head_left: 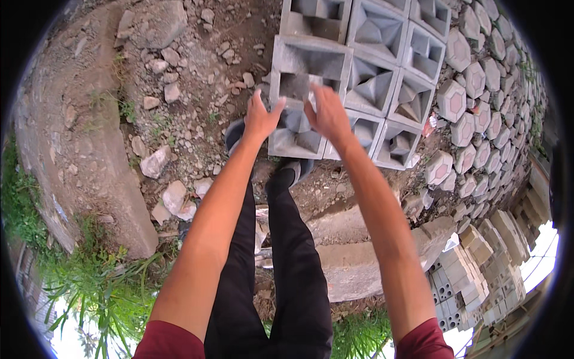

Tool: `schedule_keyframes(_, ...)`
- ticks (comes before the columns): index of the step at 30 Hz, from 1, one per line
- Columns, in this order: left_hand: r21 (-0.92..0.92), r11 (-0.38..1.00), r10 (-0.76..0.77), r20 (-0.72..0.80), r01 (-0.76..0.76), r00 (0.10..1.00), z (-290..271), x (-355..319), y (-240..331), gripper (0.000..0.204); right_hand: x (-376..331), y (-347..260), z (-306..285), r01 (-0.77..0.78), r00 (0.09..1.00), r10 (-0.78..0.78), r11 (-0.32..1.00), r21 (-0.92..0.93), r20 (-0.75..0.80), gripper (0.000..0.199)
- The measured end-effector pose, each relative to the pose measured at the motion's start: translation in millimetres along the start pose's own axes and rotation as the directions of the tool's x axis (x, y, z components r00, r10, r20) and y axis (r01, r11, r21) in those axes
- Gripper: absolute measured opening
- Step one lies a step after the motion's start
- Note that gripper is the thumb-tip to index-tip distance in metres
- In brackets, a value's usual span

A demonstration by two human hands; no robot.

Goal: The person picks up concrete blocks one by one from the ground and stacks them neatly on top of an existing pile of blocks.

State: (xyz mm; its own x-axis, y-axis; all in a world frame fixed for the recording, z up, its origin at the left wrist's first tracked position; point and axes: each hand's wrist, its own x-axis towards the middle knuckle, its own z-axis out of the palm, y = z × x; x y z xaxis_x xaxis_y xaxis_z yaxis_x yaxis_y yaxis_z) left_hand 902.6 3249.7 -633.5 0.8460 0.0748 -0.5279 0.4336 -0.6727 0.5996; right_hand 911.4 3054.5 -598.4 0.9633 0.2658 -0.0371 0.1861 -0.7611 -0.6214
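Grey concrete ventilation blocks [373, 33] with angled hollow faces lie side by side in a grid ahead of me. My left hand [262, 119] hovers by the near left edge of the grid, fingers and thumb apart, holding nothing. Over the near left blocks is my right hand [330, 118], slightly blurred, its fingers spread from the thumb and nothing in them. Just beneath the hands is a corner block [296, 143]. Whether either hand touches a block, I cannot tell.
Hexagonal pavers [451, 100] are heaped right of the grid. Stones [156, 163] and rubble litter the soil on the left, beside a raised concrete slab [128, 197]. A long concrete ledge [353, 263] lies behind my feet. Stacked hollow blocks [460, 281] stand lower right.
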Motion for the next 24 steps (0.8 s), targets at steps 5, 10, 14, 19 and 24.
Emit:
schedule_keyframes(5,-0.050,0.999,0.020,0.004,-0.020,1.000,24.0,43.1,-11.2,0.079,47.9,35.0,18.0,-0.043,0.986,0.045,0.999,-0.016,0.161,0.064)
schedule_keyframes(10,-0.079,0.997,0.010,0.136,0.001,0.991,28.8,56.1,-12.3,0.064,53.7,32.6,39.1,-0.066,0.912,0.173,0.957,-0.282,0.373,0.067)
schedule_keyframes(14,-0.076,0.997,0.027,0.119,-0.018,0.992,26.7,55.3,-13.7,0.061,56.0,26.0,45.4,-0.106,0.927,0.208,0.943,-0.315,0.311,0.054)
schedule_keyframes(19,-0.322,0.943,0.143,0.149,-0.088,0.978,21.8,62.2,-21.0,0.073,75.8,18.8,40.0,-0.145,0.856,0.271,0.943,-0.299,0.441,0.038)
schedule_keyframes(24,-0.606,0.770,0.059,0.376,0.197,0.925,0.0,47.5,6.1,0.084,59.0,18.5,25.9,-0.137,0.894,0.249,0.944,-0.301,0.374,0.028)
